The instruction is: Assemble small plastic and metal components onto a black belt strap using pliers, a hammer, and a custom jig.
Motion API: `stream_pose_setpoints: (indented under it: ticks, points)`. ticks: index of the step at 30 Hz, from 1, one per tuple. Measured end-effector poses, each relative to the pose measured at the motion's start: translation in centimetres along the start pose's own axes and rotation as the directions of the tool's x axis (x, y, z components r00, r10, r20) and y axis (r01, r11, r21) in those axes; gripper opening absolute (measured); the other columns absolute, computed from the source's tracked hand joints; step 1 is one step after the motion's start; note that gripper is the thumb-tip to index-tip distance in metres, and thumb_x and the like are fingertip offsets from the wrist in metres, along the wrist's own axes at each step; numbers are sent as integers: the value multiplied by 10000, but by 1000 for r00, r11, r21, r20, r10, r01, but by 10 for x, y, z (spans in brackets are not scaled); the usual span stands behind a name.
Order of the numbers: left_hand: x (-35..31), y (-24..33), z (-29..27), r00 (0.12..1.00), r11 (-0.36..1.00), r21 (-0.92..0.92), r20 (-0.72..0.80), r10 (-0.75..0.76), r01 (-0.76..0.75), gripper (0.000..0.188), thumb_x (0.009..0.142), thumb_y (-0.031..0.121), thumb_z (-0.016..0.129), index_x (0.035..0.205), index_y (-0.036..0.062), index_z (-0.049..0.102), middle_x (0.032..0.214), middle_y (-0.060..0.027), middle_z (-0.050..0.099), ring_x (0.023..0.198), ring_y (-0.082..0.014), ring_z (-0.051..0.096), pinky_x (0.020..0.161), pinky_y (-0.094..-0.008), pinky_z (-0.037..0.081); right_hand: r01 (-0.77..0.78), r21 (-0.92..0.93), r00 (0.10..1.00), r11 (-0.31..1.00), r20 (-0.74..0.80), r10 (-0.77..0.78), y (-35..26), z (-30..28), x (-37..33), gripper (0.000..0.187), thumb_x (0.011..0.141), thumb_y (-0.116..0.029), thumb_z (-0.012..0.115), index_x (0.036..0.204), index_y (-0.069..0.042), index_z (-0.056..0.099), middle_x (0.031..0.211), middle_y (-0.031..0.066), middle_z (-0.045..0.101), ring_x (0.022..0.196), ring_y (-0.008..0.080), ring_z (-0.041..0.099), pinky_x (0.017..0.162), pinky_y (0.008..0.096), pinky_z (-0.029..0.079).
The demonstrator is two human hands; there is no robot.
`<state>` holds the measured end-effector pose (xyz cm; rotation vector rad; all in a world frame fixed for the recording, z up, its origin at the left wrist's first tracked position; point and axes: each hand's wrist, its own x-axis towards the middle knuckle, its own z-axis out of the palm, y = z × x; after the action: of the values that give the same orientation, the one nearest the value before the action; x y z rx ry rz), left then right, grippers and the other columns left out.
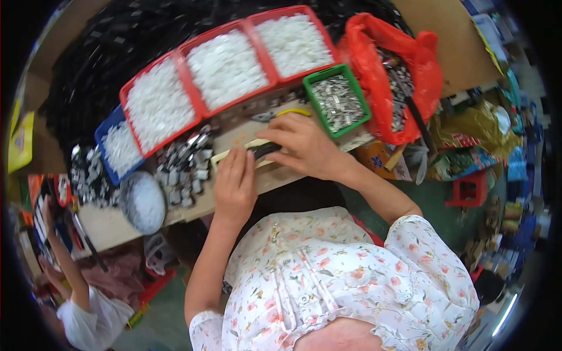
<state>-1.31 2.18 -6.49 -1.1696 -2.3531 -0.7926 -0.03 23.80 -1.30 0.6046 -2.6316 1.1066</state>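
A short, dark black piece (pixel 264 150) lies between my hands over a cream-coloured bar (pixel 218 158) on the workbench. My right hand (pixel 310 145) pinches its right end, thumb below and bent fingers above. The fingers of my left hand (pixel 236 178) are pressed together at its left end, over the bar; what lies under those fingertips is hidden. Just beyond my right hand are pliers (pixel 264 117) with a yellow handle (pixel 294 111). Small orange bits (pixel 239 140) lie beyond my left fingertips.
Red trays (pixel 182 82) of white plastic pieces curve across the back. A green bin (pixel 364 111) of small metal parts and a red plastic bag (pixel 430 70) stand right. Left are metal clips (pixel 187 167), a blue tray (pixel 105 158) and a round bowl (pixel 142 202). Another person (pixel 88 316) works at far left.
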Motion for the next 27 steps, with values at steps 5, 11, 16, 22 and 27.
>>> stream_pose_setpoints:
  ticks: [5,11,16,22,27]
  points:
    - [5,-7,-1,999,999,33,-24,43,-42,308,767,-85,665,1074,-110,658,1182,-222,624,1056,-387,633,869,-477,523,-461,-233,796,856,-535,283,51,-108,-35,222,866,-51,675,1074,20,644,964,147,662,889,272,669,779,344,524]
    - [8,-7,3,995,995,18,-14,94,-94,310,780,-41,655,1084,-106,654,1156,-217,635,1055,-371,635,892,-455,520,-543,-677,837,497,-488,249,169,-179,-140,246,884,-106,651,1097,-4,579,1033,183,626,976,380,607,847,446,484]
    - [6,-9,5,993,992,58,-39,114,-111,310,786,11,653,1073,-106,661,1129,-206,636,1047,-347,634,897,-432,520,-523,-755,850,396,-433,299,186,-183,-142,191,902,-165,625,999,-10,570,998,197,597,939,413,583,810,506,476]
    - [9,-11,5,993,994,48,-61,105,-102,249,804,-19,690,1046,-75,676,1084,-178,667,1026,-331,660,861,-412,529,-575,-653,814,493,-521,259,117,-192,-119,191,974,-190,566,1024,-6,580,935,209,621,849,420,610,725,485,476]
    - [6,-11,3,992,993,71,-80,100,-94,220,810,-16,685,1022,-75,677,1060,-177,669,1007,-324,663,851,-411,531,-389,-331,891,860,-372,261,7,-117,-68,214,1021,-173,539,1133,4,587,747,84,545,652,94,479,563,294,402]
